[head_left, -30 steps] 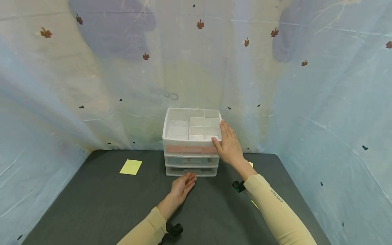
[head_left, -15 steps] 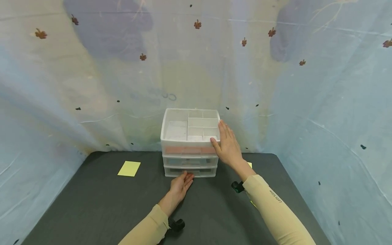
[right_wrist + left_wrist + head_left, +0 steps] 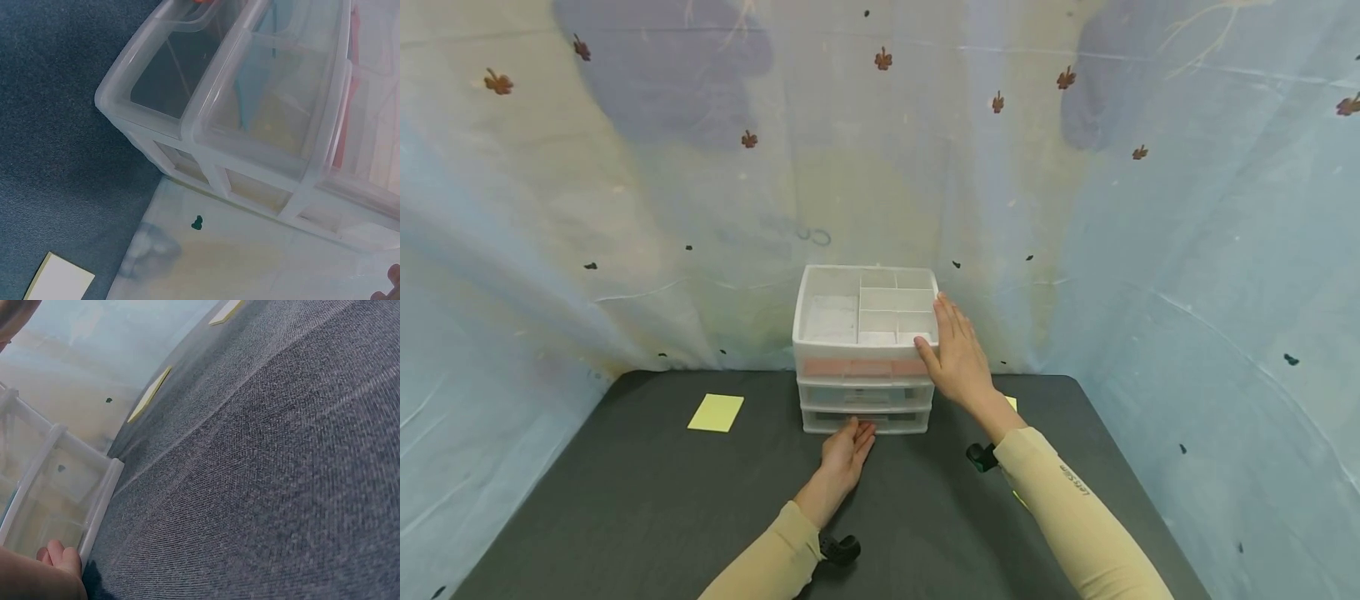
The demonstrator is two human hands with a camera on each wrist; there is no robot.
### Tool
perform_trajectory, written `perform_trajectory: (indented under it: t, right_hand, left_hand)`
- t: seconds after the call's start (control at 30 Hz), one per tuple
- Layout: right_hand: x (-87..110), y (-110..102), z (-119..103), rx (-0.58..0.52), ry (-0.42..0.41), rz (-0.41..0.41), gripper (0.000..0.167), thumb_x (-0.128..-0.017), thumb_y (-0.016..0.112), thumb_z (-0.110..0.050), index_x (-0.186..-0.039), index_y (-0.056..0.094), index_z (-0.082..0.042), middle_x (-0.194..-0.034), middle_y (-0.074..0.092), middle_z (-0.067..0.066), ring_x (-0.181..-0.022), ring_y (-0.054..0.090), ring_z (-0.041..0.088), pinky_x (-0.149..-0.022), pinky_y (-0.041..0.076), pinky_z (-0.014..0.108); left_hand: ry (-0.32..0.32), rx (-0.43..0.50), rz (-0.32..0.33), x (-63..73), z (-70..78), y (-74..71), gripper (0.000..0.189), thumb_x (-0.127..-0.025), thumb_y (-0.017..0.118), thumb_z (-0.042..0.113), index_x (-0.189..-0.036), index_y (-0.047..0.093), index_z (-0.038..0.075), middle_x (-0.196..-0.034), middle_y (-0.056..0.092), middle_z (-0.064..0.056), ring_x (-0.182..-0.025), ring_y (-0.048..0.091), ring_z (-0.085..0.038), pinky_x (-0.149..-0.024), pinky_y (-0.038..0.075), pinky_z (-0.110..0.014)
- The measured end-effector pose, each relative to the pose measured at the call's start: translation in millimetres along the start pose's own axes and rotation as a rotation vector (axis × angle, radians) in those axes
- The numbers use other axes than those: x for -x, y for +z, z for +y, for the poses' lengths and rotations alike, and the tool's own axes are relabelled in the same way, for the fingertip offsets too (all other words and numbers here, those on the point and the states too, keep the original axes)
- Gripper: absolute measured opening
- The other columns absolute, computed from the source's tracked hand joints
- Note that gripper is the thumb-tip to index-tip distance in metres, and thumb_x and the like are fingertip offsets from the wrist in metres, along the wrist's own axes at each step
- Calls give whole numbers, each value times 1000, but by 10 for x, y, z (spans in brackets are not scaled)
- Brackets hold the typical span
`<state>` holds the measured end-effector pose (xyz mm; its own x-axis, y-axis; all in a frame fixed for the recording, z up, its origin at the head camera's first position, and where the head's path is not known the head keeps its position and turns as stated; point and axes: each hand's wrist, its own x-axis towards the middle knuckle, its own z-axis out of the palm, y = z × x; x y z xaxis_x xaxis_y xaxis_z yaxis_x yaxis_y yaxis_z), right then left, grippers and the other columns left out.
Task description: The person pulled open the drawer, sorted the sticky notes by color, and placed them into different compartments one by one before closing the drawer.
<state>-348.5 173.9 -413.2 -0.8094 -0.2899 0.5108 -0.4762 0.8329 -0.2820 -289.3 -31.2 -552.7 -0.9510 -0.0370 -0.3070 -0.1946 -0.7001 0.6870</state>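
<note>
A white plastic drawer organizer [image 3: 865,346] stands at the table's back, with a divided open tray on top and three clear drawers below. All three drawers look closed in the head view. My left hand [image 3: 844,458] is at the bottom drawer [image 3: 902,421], its fingertips hooked at the clear handle in the middle of the front. The left wrist view has those fingertips [image 3: 62,555] against the drawer front. My right hand [image 3: 962,360] rests along the organizer's right side, fingers stretched back and thumb at the front corner. Pinkish contents [image 3: 865,367] show through the top drawer.
A yellow sticky note [image 3: 716,412] lies left of the organizer on the dark table [image 3: 647,508]. Right of it, another yellow note [image 3: 59,278] is partly hidden by my right arm in the head view. A patterned curtain [image 3: 880,192] hangs close behind.
My left hand has shifted slightly, its fingertips moving in at the bottom drawer's handle and its wrist swinging a little right. The right hand keeps its place on the organizer. The head view has shifted slightly.
</note>
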Motion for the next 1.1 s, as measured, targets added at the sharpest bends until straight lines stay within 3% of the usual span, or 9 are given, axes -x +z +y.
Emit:
perform_trajectory:
  t: [0.17, 0.37, 0.8, 1.1]
  right_hand:
    - [-6, 13, 1, 7, 10, -10, 77, -110, 42, -48, -167, 12, -6, -175, 9, 8, -160, 14, 32, -129, 12, 52]
    - [-2, 11, -4, -2, 11, -11, 76, -110, 42, -47, -167, 13, -6, -175, 10, 8, -160, 14, 32, -129, 12, 52]
    - [4, 25, 13, -1, 3, 8, 78, -110, 40, -52, -167, 13, -7, -175, 10, 8, -160, 14, 32, -129, 12, 52]
    - [4, 31, 14, 5, 3, 12, 77, -110, 41, -51, -167, 12, -7, -175, 10, 8, -159, 16, 33, -129, 14, 52]
  left_hand:
    - [13, -8, 0, 13, 0, -2, 43, -114, 42, 12, -147, 31, -14, -115, 54, -15, -126, 58, -32, -122, 35, -46]
    - [8, -2, -8, 40, 9, -8, 30, -113, 43, 13, -131, 44, -11, -111, 57, -14, -128, 56, -35, -122, 34, -48]
    - [-23, -65, -51, 192, -4, -78, 45, -115, 39, 17, -145, 39, -15, -125, 56, -17, -143, 44, -40, -122, 34, -46]
    - [-31, -97, -83, 305, -7, -140, 49, -115, 39, 19, -148, 33, -17, -127, 53, -17, -135, 52, -34, -123, 33, -47]
